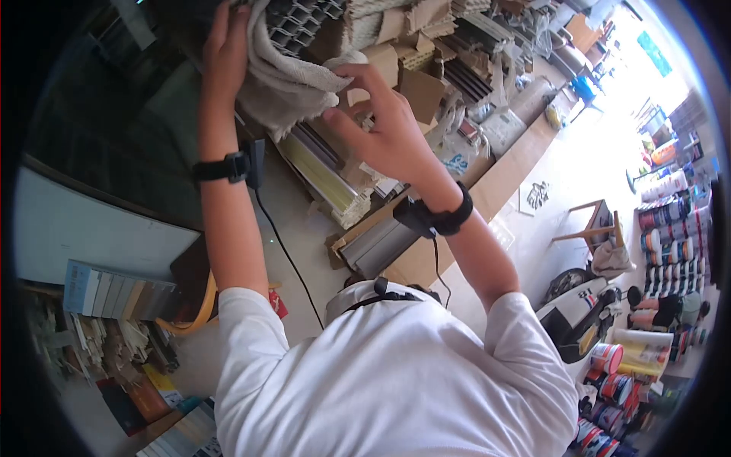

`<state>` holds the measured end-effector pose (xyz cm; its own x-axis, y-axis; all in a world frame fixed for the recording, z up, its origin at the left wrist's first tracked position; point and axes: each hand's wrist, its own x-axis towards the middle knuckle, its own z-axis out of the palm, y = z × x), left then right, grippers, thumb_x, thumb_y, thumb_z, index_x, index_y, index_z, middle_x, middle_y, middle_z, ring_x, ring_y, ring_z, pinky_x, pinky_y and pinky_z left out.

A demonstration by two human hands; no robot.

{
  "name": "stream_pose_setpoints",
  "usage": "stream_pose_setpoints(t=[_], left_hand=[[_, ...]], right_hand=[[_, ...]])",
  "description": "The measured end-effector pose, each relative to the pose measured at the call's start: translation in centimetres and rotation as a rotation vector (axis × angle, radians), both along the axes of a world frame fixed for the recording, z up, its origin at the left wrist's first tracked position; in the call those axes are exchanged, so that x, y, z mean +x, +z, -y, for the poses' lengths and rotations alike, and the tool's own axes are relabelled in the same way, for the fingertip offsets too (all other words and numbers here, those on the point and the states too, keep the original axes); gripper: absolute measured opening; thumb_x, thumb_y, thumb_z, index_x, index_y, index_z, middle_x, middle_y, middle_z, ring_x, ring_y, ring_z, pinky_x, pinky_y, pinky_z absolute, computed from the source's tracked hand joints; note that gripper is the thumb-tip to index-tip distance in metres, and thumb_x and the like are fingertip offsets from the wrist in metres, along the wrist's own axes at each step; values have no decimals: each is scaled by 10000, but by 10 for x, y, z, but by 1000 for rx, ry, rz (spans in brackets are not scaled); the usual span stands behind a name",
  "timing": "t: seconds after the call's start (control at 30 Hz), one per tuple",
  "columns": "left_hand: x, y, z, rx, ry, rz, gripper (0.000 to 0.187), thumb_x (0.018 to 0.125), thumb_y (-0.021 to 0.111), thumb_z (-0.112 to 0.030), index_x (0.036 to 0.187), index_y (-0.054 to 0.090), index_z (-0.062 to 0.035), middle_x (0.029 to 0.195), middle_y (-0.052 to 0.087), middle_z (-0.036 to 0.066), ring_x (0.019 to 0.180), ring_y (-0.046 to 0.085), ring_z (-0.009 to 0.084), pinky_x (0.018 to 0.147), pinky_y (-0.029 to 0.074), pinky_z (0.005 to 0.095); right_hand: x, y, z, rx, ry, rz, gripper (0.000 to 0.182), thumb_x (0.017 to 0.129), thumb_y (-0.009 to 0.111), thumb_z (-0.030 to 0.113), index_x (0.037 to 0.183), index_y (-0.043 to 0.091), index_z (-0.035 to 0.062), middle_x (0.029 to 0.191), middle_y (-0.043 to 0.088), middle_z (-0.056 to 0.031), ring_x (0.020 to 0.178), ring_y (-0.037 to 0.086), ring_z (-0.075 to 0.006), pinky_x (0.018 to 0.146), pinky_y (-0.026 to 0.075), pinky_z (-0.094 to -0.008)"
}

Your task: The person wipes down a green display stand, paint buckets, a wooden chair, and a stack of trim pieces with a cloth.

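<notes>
A light grey towel hangs in folds between my two hands at the top of the view. My left hand holds its left edge, with the fingertips at the frame's upper border and partly hidden. On the right edge, my right hand has its thumb and fingers around a bunched corner of the towel. Right behind the cloth is a panel of dark mesh with a honeycomb pattern. Each wrist wears a black strap with a small device and a cable.
Long profiles and cardboard-wrapped strips lie stacked below the towel. A dark glossy surface stands at left. Sample boards lean at lower left. To the right are a wooden chair, a scooter and shelves with several paint buckets.
</notes>
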<state>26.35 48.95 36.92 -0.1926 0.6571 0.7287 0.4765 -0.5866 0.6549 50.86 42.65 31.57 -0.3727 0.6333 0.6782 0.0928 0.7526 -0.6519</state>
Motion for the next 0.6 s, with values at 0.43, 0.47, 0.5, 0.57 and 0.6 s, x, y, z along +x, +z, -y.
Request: stream_pose_setpoints(t=[0.43, 0.47, 0.5, 0.57, 0.6], left_hand=[[7, -27, 21, 147, -313, 73, 324, 1003, 550, -181, 1281, 570, -14, 1148, 657, 41, 1062, 573, 97, 933, 435, 248], [4, -25, 21, 182, -261, 31, 321, 1005, 548, -186, 1277, 567, -15, 1144, 662, 48, 1056, 579, 102, 931, 438, 254], [-1, -24, 19, 217, -216, -14, 319, 1006, 546, -191, 1272, 564, -17, 1140, 667, 56, 1050, 584, 108, 930, 441, 260], [-18, -31, 4, 244, -50, -25, 306, 990, 545, -211, 1251, 565, -52, 1093, 683, 144, 1033, 637, 282, 867, 484, 345], [-22, -33, -2, 252, 25, -28, 300, 982, 545, -222, 1241, 566, -70, 1069, 691, 188, 1024, 663, 368, 836, 506, 388]], right_hand=[[-46, -22, -8, 88, -211, -349, 487, 826, 614, 27, 1287, 460, 27, 1207, 596, -167, 1114, 615, -268, 940, 502, -403], [-50, -15, -15, 166, -228, -374, 493, 824, 614, 27, 1292, 458, 26, 1205, 599, -165, 1119, 612, -269, 942, 500, -405], [-51, -6, -22, 229, -250, -333, 492, 817, 613, 27, 1287, 466, 24, 1195, 600, -170, 1111, 613, -286, 940, 497, -410], [-53, 15, -35, 350, -317, -251, 488, 804, 611, 27, 1276, 484, 19, 1176, 603, -179, 1094, 614, -320, 934, 491, -419], [-56, 25, -40, 421, -323, -186, 480, 793, 612, 29, 1260, 501, 19, 1162, 605, -183, 1088, 606, -339, 933, 484, -428]])
